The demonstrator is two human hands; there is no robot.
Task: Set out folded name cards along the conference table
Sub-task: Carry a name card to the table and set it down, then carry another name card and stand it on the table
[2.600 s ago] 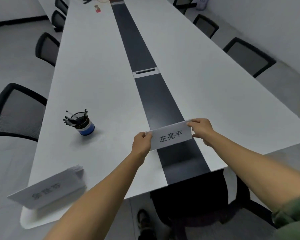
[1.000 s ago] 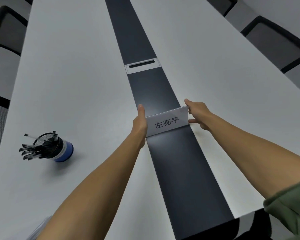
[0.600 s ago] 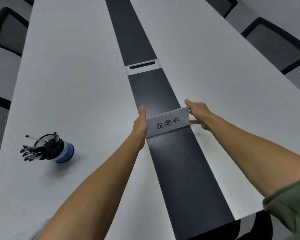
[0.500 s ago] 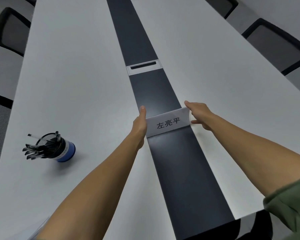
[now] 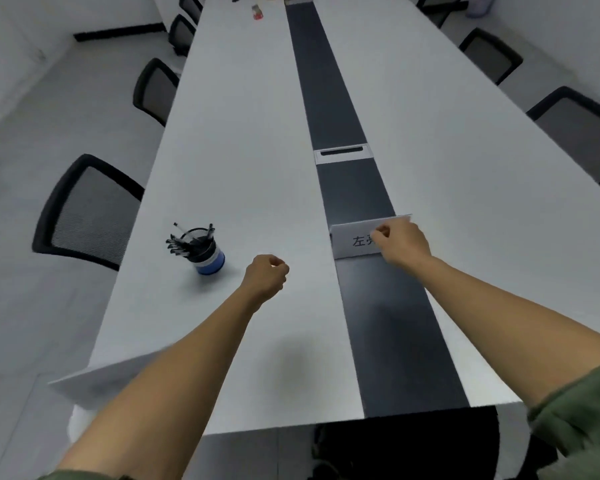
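A white folded name card (image 5: 352,239) with black characters stands upright across the dark centre strip (image 5: 388,313) of the long white conference table (image 5: 243,168). My right hand (image 5: 400,245) hovers in front of the card's right half with fingers curled, hiding part of the print; I cannot tell whether it touches the card. My left hand (image 5: 267,275) is curled into a fist above the white tabletop, left of the strip, holding nothing. More white name cards (image 5: 94,377) lie at the table's near left corner, partly hidden by my left forearm.
A blue-based pen cup (image 5: 203,254) full of black pens stands left of my left hand. A silver cable hatch (image 5: 343,155) sits in the strip beyond the card. Black mesh chairs (image 5: 84,213) line both long sides. A small red item (image 5: 257,12) lies far down the table.
Both hands have let go of the card's ends and drawn back toward me with fingers curled. The card stays standing on the strip. My view has lifted to show more of the table.
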